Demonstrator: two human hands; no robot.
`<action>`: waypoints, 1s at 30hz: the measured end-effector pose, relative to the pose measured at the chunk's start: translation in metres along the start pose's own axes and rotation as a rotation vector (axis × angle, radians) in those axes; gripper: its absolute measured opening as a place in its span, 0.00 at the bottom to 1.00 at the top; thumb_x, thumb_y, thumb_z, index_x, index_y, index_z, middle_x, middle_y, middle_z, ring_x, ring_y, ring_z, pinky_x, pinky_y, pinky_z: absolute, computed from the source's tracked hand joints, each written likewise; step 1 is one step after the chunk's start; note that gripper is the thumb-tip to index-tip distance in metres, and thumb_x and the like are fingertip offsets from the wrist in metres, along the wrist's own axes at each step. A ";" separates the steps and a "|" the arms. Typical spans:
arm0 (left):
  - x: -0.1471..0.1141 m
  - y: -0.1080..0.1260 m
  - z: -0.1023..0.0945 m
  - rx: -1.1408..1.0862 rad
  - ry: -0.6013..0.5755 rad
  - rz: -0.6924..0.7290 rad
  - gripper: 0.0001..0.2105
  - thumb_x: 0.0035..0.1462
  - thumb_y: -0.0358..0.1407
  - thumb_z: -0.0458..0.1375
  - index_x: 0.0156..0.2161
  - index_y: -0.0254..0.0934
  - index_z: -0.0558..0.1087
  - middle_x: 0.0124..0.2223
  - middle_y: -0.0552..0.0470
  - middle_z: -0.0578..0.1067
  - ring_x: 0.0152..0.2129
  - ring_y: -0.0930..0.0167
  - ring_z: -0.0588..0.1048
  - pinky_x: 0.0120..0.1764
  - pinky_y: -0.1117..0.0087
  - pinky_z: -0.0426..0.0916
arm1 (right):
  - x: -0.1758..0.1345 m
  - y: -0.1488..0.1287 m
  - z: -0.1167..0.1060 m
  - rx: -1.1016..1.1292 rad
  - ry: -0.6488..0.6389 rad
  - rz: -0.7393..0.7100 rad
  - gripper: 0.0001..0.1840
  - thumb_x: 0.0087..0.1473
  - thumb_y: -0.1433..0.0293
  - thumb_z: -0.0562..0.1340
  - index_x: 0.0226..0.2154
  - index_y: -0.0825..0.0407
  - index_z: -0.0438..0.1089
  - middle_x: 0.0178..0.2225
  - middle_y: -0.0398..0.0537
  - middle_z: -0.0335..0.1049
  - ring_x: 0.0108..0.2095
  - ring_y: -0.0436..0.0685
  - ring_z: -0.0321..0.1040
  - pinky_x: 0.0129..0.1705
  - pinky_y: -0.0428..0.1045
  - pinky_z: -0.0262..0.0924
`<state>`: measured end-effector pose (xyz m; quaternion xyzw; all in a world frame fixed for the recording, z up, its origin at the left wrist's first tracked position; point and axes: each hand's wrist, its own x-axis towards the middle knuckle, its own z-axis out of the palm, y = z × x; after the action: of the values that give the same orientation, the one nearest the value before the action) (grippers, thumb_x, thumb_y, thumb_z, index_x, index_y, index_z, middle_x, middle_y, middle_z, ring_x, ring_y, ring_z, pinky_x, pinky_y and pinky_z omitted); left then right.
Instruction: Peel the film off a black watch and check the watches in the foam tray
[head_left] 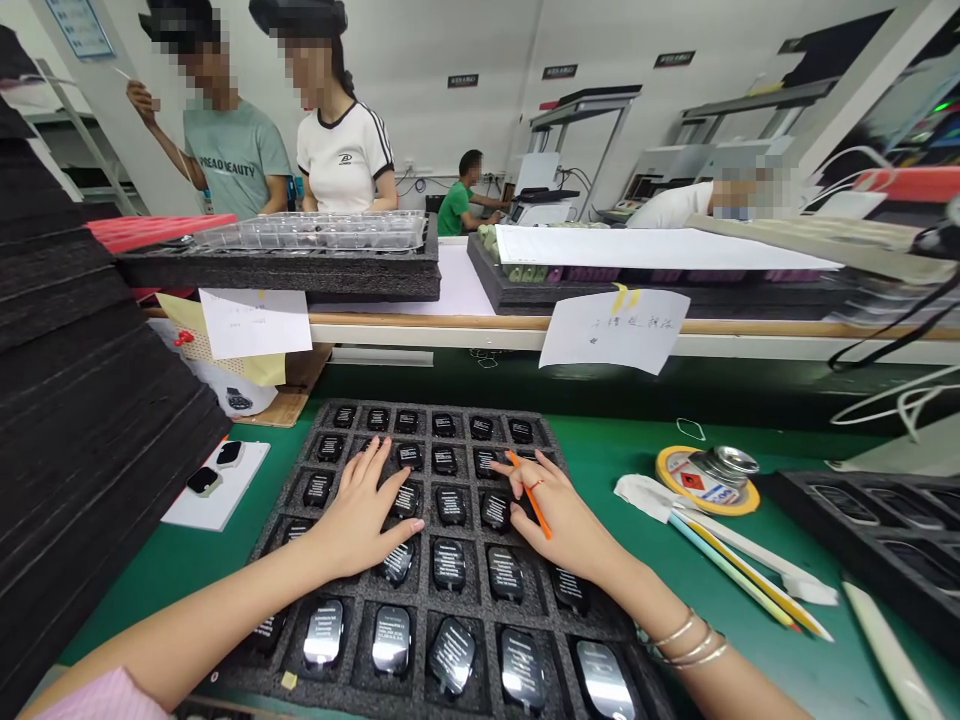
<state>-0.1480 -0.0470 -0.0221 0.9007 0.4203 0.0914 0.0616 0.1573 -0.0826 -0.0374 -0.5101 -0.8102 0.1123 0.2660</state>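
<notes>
A black foam tray (421,625) lies in front of me, its cells filled with dark square watch faces (448,565) showing lines of white text. My left hand (367,505) rests palm down over the tray's left-middle cells, fingers spread, holding nothing. Its thumb and fingers cover parts of several watch faces. My right hand (559,510) is over the right-middle cells with a thin orange stick (538,510) held between its fingers. The right fingertips touch or hover just above a watch face (495,510); I cannot tell which.
Tall stacked black foam trays (97,420) stand at left, beside a white box (225,490) bearing two watches. At right lie a yellow tape roll (667,465), a metal-topped can (731,462), pencils (739,575) and another foam tray (810,500). A shelf (465,333) crosses ahead; other people are beyond it.
</notes>
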 end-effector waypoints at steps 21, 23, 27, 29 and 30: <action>-0.018 0.021 -0.007 -0.115 -0.062 0.085 0.29 0.69 0.51 0.50 0.69 0.43 0.56 0.73 0.42 0.44 0.69 0.49 0.43 0.63 0.38 0.52 | -0.029 0.023 -0.009 0.014 0.202 0.131 0.08 0.56 0.73 0.52 0.33 0.46 0.49 0.50 0.57 0.75 0.62 0.65 0.62 0.63 0.73 0.48; -0.020 0.024 -0.006 -0.117 -0.088 0.093 0.29 0.69 0.51 0.49 0.70 0.44 0.55 0.73 0.43 0.43 0.69 0.49 0.43 0.63 0.38 0.52 | -0.032 0.024 -0.008 0.004 0.204 0.143 0.08 0.55 0.73 0.52 0.33 0.46 0.49 0.50 0.57 0.75 0.62 0.65 0.61 0.64 0.73 0.48; -0.019 0.027 -0.006 -0.108 -0.123 0.101 0.29 0.69 0.52 0.48 0.70 0.45 0.53 0.74 0.43 0.42 0.69 0.50 0.41 0.63 0.37 0.51 | -0.032 0.023 -0.008 -0.001 0.212 0.155 0.09 0.53 0.74 0.54 0.32 0.46 0.50 0.51 0.56 0.74 0.62 0.67 0.61 0.64 0.74 0.47; -0.017 0.028 -0.006 -0.098 -0.107 0.111 0.29 0.70 0.51 0.48 0.70 0.45 0.53 0.74 0.43 0.41 0.70 0.50 0.40 0.64 0.38 0.50 | -0.032 0.021 -0.010 0.009 0.241 0.153 0.10 0.54 0.74 0.54 0.32 0.46 0.49 0.52 0.57 0.74 0.62 0.66 0.61 0.65 0.73 0.45; -0.017 0.028 -0.007 -0.093 -0.099 0.114 0.29 0.70 0.51 0.48 0.70 0.45 0.53 0.74 0.43 0.41 0.70 0.50 0.40 0.64 0.38 0.50 | -0.033 0.019 -0.012 0.016 0.262 0.152 0.09 0.55 0.73 0.54 0.32 0.46 0.49 0.52 0.57 0.74 0.62 0.65 0.61 0.65 0.73 0.44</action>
<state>-0.1391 -0.0776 -0.0123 0.9227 0.3601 0.0696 0.1188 0.1897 -0.1043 -0.0471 -0.5780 -0.7268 0.0713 0.3641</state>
